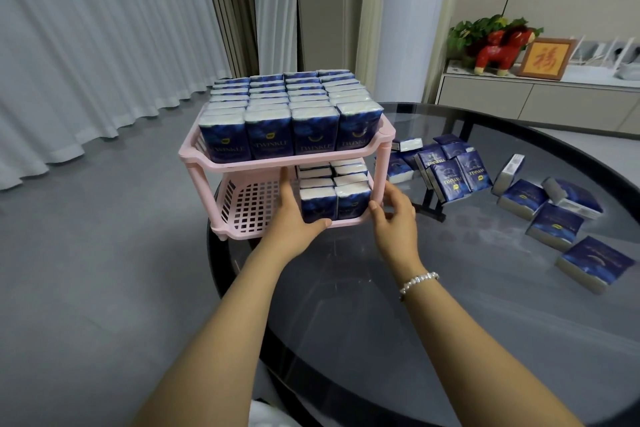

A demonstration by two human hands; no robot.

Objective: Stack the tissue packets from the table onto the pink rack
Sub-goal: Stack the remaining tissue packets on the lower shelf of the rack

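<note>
Tissue packets (334,192) fill the pink rack's (242,208) upper shelf and the lower shelf's right half. The left hand (294,215) presses straight fingers against that block; the right hand (394,215), fingers loosely spread, steadies its other side. Loose packets (554,218) remain on the tabletop (450,305). Pushing hard could topple rows leftward.

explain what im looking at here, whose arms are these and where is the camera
There is one picture, taken by a camera worn on a person's head and looking down at their own bare arms. No machine is involved. A pink rack stands on a round glass table. Its top shelf is full of blue tissue packets; the lower shelf is filled only on the right. The left hand and right hand press against the front packets there. More loose packets lie on the table at the right.
</note>
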